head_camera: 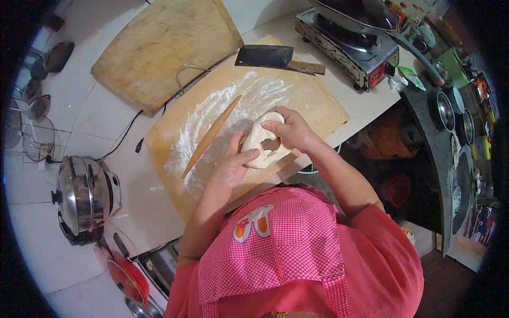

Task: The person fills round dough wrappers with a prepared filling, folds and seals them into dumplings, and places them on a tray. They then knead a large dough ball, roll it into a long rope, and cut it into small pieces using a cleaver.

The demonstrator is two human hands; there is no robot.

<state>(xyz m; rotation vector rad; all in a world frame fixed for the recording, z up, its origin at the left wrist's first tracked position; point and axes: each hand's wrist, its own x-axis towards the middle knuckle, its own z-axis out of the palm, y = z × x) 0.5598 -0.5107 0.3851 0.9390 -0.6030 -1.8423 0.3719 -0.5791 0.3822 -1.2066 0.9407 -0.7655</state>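
A ring of pale dough [254, 137] with a ragged hole through it is held up between my two hands, over the near edge of a floured wooden board [318, 103]. My left hand [236, 159] grips its left side, thumb on top. On the upper right side my right hand [288, 127] holds it, thumb pressed on the dough near the hole. A tapered wooden rolling pin [211, 136] lies on the flour left of the dough. At the board's far edge rests a cleaver [264, 56] with a dark blade and wooden handle.
Behind the board a second wooden cutting board [167, 47] leans on the tiled wall, a wire stand [179, 81] before it. A portable gas stove [346, 51] carrying a pan stands at the back right. A lidded steel pot [85, 194] and a black cord [127, 129] are at left.
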